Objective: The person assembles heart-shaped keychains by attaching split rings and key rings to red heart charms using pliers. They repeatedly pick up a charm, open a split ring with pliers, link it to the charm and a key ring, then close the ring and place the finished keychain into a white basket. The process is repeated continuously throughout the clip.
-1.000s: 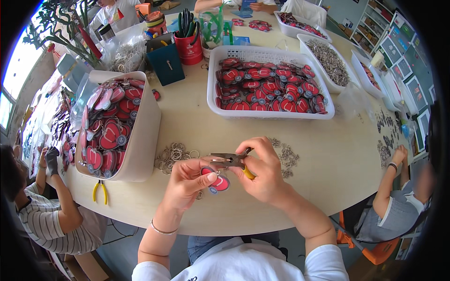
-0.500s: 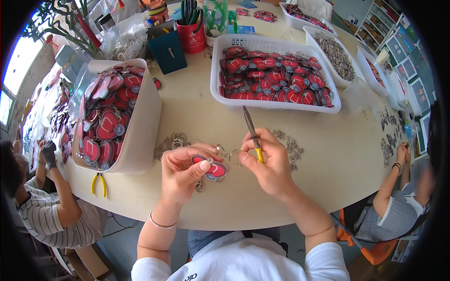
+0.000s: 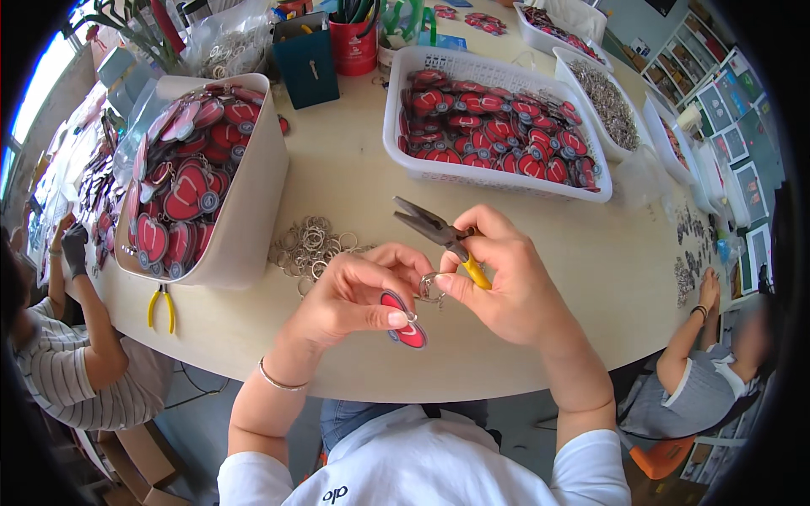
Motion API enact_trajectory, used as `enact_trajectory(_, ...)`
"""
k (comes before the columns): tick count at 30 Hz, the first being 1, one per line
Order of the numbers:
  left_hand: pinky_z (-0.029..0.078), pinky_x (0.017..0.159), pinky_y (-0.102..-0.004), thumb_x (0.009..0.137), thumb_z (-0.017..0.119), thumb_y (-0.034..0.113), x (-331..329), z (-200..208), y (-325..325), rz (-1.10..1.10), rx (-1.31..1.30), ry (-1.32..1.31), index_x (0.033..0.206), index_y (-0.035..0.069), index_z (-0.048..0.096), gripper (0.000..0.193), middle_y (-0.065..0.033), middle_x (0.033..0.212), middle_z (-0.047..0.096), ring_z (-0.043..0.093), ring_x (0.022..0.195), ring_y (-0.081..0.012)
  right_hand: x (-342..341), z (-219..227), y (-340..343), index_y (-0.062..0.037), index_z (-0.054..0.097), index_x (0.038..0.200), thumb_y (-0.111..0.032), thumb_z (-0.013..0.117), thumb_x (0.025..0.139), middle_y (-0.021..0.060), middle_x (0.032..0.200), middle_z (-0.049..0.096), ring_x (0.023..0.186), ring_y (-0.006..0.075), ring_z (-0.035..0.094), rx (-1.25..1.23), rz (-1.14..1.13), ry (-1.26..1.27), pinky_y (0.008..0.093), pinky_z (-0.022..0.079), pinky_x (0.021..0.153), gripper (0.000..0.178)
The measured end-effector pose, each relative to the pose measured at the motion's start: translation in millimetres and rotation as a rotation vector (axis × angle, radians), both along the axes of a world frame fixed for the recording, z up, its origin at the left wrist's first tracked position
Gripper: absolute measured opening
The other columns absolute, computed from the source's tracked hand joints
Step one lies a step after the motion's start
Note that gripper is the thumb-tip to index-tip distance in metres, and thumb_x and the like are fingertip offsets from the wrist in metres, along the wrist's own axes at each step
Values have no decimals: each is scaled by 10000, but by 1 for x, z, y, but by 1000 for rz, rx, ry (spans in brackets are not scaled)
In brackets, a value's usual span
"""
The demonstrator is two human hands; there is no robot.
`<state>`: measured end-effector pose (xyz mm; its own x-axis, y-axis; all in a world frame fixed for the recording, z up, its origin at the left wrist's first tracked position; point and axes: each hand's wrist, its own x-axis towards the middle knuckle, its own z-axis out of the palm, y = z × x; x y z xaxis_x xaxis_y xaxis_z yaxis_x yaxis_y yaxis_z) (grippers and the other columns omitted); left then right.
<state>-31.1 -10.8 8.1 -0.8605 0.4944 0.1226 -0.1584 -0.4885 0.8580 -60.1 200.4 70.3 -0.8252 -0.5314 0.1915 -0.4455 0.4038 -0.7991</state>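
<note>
My left hand is closed, pinching a red heart-patterned keychain charm between thumb and fingers; the charm is tilted, partly edge-on. Needle-nose pliers with a yellow handle rest in my right hand, their dark jaws parted and pointing up to the left, gripping nothing. The same hand's thumb and finger pinch a silver key ring, which my left fingertips also touch. Whether the ring is linked to the charm I cannot tell. Just beyond my left hand lies a pile of loose key rings.
A deep cream bin full of red charms stands left, a white basket of them ahead. Behind are a tray of metal parts, a dark green box and a red can. Yellow-handled pliers lie left. Co-workers sit at both sides.
The pliers in my right hand have swung leftward, and their jaws now show parted. The charm has turned from face-up to nearly edge-on. My hands have come closer together around the ring.
</note>
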Motion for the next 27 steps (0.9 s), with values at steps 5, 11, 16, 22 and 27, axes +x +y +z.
enact_trajectory(5, 438, 861, -325, 737, 779, 68, 3, 5, 4, -9, -145, 219, 809, -11, 715, 124, -116, 969, 628, 583, 940, -207, -3, 12, -5, 33, 625, 787, -88, 682, 792, 141, 963, 522, 897, 307, 545, 112, 88, 55, 393, 438, 791, 135)
enact_trajectory(11, 490, 734, -311, 762, 754, 40, 9, 19, 1, 104, -244, 307, 808, 4, 710, 74, -94, 859, 658, 634, 837, -205, -3, 17, -6, 21, 553, 791, -44, 676, 787, 50, 936, 455, 829, 164, 510, 47, 117, -93, 292, 442, 762, 139)
enact_trajectory(16, 497, 692, -324, 739, 739, 4, 12, 26, -1, 158, -471, 514, 814, 22, 693, 90, -90, 850, 655, 636, 810, -229, -2, 17, -5, 4, 525, 811, -40, 671, 802, 29, 932, 451, 817, 129, 498, 6, 139, -187, 282, 439, 753, 153)
enact_trajectory(22, 496, 664, -341, 684, 739, -18, 14, 26, 2, 238, -595, 657, 812, 36, 681, 151, -80, 851, 655, 623, 775, -253, -1, 11, -3, -4, 539, 818, -57, 684, 805, 32, 906, 457, 808, 111, 487, -39, 76, -298, 266, 423, 738, 155)
enact_trajectory(27, 499, 668, -334, 695, 741, -14, 16, 28, -1, 232, -593, 611, 811, 42, 683, 141, -77, 850, 656, 626, 777, -245, -4, 7, -2, 6, 571, 808, -95, 680, 825, 54, 920, 486, 810, 146, 518, -57, 86, -338, 297, 422, 751, 150)
